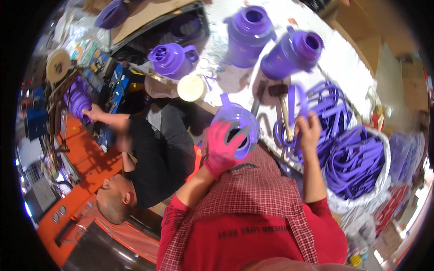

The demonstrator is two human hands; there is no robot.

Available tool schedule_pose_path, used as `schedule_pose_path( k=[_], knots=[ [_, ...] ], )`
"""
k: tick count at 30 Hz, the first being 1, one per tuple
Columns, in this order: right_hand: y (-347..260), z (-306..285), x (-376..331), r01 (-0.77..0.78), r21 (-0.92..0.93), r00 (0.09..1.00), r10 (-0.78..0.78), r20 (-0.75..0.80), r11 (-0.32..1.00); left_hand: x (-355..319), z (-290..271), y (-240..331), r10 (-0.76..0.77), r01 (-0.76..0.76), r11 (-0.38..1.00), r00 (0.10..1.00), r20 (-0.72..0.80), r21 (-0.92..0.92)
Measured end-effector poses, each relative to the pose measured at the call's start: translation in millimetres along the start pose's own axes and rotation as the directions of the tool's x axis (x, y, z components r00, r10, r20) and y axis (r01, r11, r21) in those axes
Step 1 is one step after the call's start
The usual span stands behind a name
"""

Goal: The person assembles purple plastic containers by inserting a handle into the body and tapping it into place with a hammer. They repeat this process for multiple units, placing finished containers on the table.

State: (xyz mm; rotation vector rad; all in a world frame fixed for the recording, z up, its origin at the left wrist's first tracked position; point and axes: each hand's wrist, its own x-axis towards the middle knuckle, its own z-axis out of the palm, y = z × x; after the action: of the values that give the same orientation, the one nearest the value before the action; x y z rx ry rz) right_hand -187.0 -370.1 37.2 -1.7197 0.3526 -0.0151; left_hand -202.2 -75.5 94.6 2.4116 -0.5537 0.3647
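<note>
My left hand (224, 147), in a pink-red glove, grips the rim of a purple plastic jug body (249, 119) close to my lap. A short purple tab stands up from the jug's far side. In my bare right hand (308, 132) is a purple plastic handle strip (297, 97), raised upright and a little blurred. Right beside that hand lies a tangled pile of purple handle strips (332, 108). Between the jug and the strip, a mallet (284, 104) with a dark head and wooden handle rests on the table, next to another dark-handled tool (258, 98).
Two purple jug bodies (250, 40) (291, 54) stand on the white-covered table (341, 54). Another purple jug (174, 61) and a cream round piece (191, 88) are left of them. A white sack (384, 149) of strips stands right. A co-worker (158, 144) sits left, holding purple parts.
</note>
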Motion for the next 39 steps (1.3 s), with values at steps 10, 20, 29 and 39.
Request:
schedule_pose_path(
  k=[10,20,29,39],
  knots=[
    [-30.2,110.9,41.7,-0.562,0.591,0.826,0.349,0.443,0.579,2.6,12.0,-58.6,-0.531,0.577,0.152,0.732,0.426,-0.802],
    [22.0,108.6,41.9,-0.655,0.689,0.746,0.122,0.655,0.309,5.2,24.2,-64.0,-0.609,0.723,0.23,0.629,0.483,-0.651],
    [20.9,115.9,41.6,-0.56,0.362,0.754,0.279,0.594,0.745,-38.6,62.0,-91.2,-0.375,0.066,-0.718,0.802,0.465,-0.693],
    [40.8,76.9,54.1,-0.519,0.396,0.801,0.269,0.535,0.758,-31.3,101.6,-90.3,-0.44,0.286,-0.5,0.729,0.524,-0.818]
  ],
)
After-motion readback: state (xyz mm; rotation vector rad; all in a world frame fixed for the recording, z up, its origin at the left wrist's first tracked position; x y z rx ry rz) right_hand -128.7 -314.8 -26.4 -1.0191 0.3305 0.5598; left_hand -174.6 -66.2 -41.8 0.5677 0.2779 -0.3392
